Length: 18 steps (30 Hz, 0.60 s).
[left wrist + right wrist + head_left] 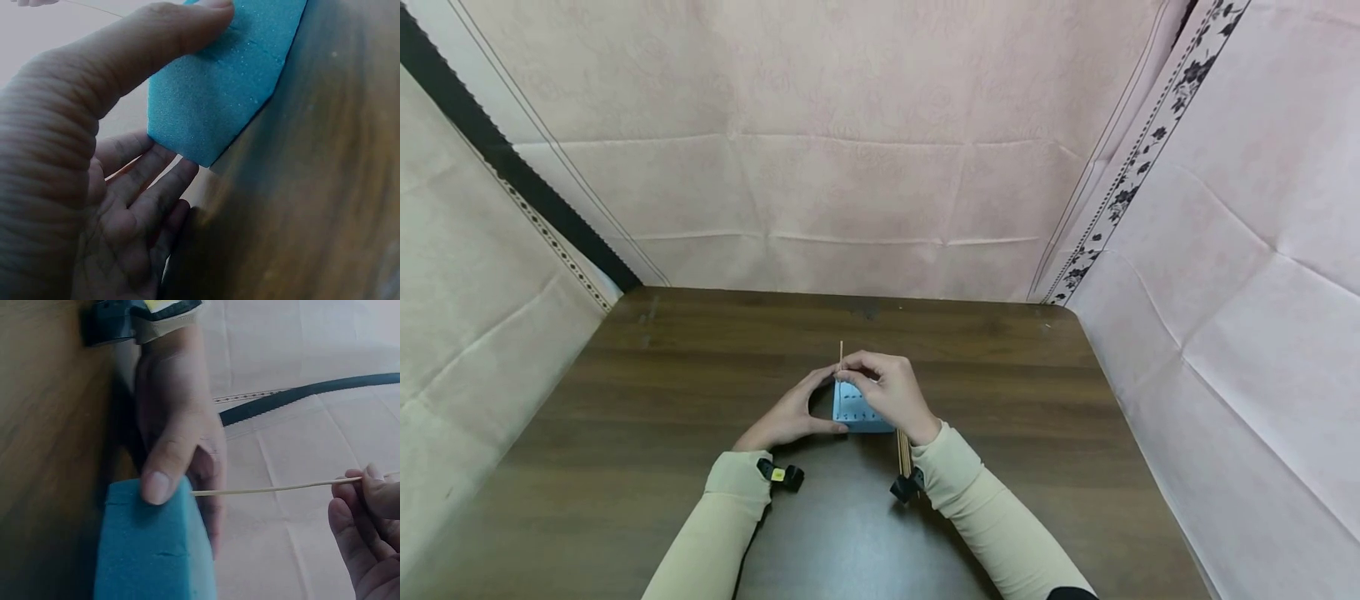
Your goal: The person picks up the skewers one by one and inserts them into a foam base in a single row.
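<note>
A: Stick orientation?
B: Thin wooden stick: long axis near vertical, free end up. It stands at the far left part of the blue foam block, which sits on the wooden table. Right wrist view shows it projecting from the block's top side, slightly bowed.
A: Fingers?
B: Right hand: thumb and fingertips pinch the stick above the block. Left hand: grasps the block's left end, thumb on the near face, fingers round the far side.
A: Block's lie?
B: Visible near edge runs left to right; small dark marks in rows on top.
A: Obscured items?
B: Stick's lower tip: cannot tell whether seated in a hole or only touching. Its upper end is cut off by the right wrist frame. Block's right part lies behind the right hand. A few more sticks near the right wrist, pointing toward the person, partly covered by the wrist camera; count unclear.
</note>
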{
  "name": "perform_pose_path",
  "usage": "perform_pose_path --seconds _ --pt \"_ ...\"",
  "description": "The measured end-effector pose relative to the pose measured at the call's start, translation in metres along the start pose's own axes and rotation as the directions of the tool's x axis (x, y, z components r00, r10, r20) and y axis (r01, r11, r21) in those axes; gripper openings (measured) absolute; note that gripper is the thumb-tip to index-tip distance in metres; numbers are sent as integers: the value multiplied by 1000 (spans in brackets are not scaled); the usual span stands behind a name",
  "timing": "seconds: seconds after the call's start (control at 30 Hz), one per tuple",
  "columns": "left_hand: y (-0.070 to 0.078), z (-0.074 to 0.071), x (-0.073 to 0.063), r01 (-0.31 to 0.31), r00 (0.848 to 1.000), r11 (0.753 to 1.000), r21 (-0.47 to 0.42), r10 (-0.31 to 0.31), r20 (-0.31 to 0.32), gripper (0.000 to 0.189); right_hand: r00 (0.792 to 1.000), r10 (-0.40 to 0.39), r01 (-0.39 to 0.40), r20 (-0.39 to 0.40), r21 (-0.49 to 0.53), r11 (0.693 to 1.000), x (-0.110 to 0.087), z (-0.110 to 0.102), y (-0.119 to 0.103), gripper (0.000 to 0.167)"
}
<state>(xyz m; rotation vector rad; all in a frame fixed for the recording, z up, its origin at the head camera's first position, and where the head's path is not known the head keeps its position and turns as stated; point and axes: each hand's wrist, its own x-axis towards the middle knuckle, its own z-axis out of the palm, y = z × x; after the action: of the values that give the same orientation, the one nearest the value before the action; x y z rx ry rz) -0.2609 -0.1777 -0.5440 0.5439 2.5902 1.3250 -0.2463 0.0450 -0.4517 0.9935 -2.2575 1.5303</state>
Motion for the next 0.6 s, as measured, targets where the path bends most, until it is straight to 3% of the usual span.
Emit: perform_pose_path --seconds 0.6 --pt "-1 0 1 -24 1000 1000 -8 24 3 110 999 -44 45 20 -61 997 -6 7 9 10"
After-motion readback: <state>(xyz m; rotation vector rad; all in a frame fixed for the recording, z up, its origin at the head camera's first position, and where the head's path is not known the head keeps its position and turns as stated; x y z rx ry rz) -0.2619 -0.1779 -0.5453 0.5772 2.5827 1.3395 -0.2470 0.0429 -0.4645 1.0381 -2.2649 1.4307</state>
